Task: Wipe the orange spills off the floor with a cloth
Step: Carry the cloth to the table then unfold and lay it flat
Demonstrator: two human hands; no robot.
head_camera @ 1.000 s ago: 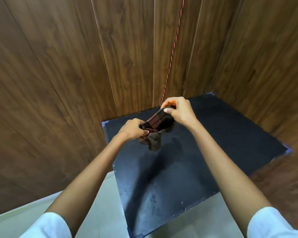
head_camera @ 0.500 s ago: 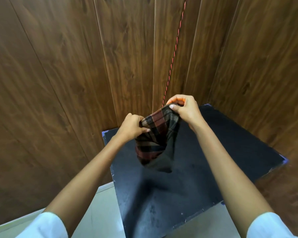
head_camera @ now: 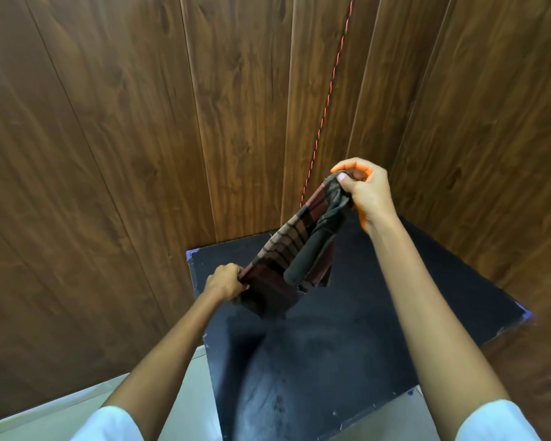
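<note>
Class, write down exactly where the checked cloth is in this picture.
In the head view the cloth hangs in the air right of centre, stretched between the left hand, low, and the right hand, higher, above the black surface.

Dark brown wood-grain wall panels (head_camera: 109,154) fill the upper and left parts of the view, their vertical seams leaning with the wide lens. They meet more of the same brown panelling on the right (head_camera: 490,122), forming a corner. A thin, twisted red-orange cord (head_camera: 328,97) runs down the back panels close to that corner. A matte black rectangular board (head_camera: 363,345) is set into the corner, its back edges against the panels. Its top shows dusty grey scuffs, small pale flecks along the near edge, and bluish-purple marks at the corners (head_camera: 526,314).
</note>
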